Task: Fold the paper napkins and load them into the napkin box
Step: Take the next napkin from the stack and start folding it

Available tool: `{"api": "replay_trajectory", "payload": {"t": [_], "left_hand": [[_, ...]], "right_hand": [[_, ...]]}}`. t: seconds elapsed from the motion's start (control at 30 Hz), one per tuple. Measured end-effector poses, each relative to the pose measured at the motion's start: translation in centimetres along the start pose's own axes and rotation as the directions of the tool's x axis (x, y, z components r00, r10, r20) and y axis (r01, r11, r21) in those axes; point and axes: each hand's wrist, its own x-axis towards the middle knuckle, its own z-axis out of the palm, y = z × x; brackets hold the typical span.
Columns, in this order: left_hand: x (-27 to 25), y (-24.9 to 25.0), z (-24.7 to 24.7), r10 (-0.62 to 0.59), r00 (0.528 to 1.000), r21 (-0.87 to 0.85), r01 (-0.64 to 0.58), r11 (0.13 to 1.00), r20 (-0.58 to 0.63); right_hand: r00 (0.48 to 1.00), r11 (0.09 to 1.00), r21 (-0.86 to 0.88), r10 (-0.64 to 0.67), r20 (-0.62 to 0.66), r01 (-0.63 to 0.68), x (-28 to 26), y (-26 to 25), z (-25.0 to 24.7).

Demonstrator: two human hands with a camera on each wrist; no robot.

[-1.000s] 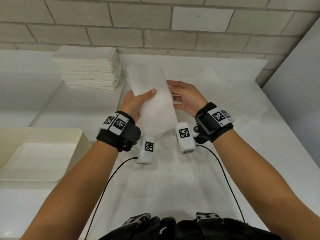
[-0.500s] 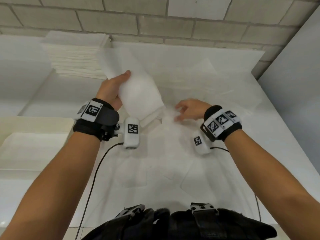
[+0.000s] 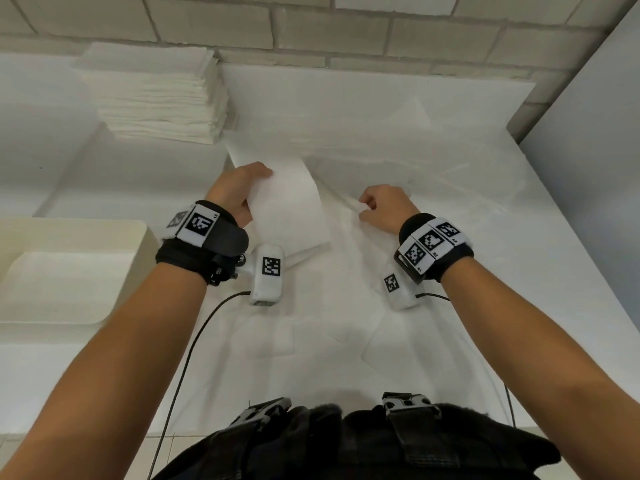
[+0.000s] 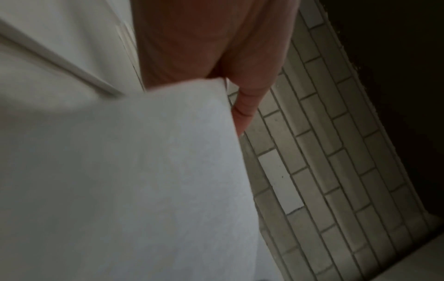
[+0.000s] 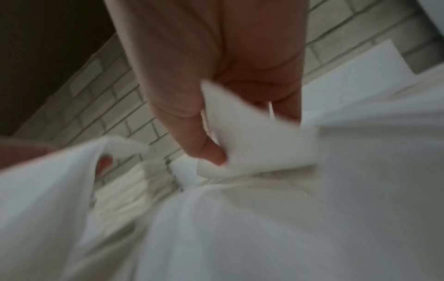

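My left hand [image 3: 239, 192] grips a folded white napkin [image 3: 287, 206] above the middle of the white table, thumb on top; the left wrist view shows the same folded napkin [image 4: 134, 171] filling the frame under the hand [image 4: 240, 106]. My right hand [image 3: 381, 209] pinches the corner of a loose napkin [image 3: 346, 202] lying on the table; in the right wrist view thumb and fingers [image 5: 211, 152] hold that white corner [image 5: 252, 144]. The cream napkin box [image 3: 69, 271] stands at the left with white napkins lying flat inside.
A tall stack of white napkins [image 3: 156, 95] stands at the back left against the brick wall [image 3: 346, 26]. Several loose unfolded napkins [image 3: 433, 161] cover the table's middle and right. A grey panel [image 3: 595, 168] borders the right side.
My right hand let go of the folded napkin, dropped to the table and pinched a loose napkin's corner. My left hand carried the folded napkin left, then lowered it.
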Motion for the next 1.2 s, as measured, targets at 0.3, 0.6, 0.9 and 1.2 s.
{"api": "replay_trajectory", "payload": {"t": [0.3, 0.6, 0.9, 1.2], "left_hand": [[1.7, -1.8, 1.5, 0.148, 0.983, 0.186, -0.126, 0.975, -0.111], [-0.3, 0.3, 3.5, -0.007, 0.992, -0.138, 0.024, 0.990, 0.122], [-0.7, 0.3, 3.5, 0.050, 0.943, -0.086, -0.022, 0.996, 0.330], [-0.4, 0.9, 3.4, 0.210, 0.965, -0.008, -0.212, 0.977, 0.159]], "right_hand": [[0.988, 0.620, 0.775, 0.000, -0.155, 0.122, -0.4, -2.9, -5.5], [0.992, 0.434, 0.898, -0.128, -0.014, 0.069, 0.0, -4.5, -4.8], [0.981, 0.519, 0.851, -0.192, 0.029, 0.076, -0.8, -4.8, -3.2], [0.991, 0.717, 0.690, -0.133, -0.002, 0.098, -0.8, -4.4, -2.5]]}}
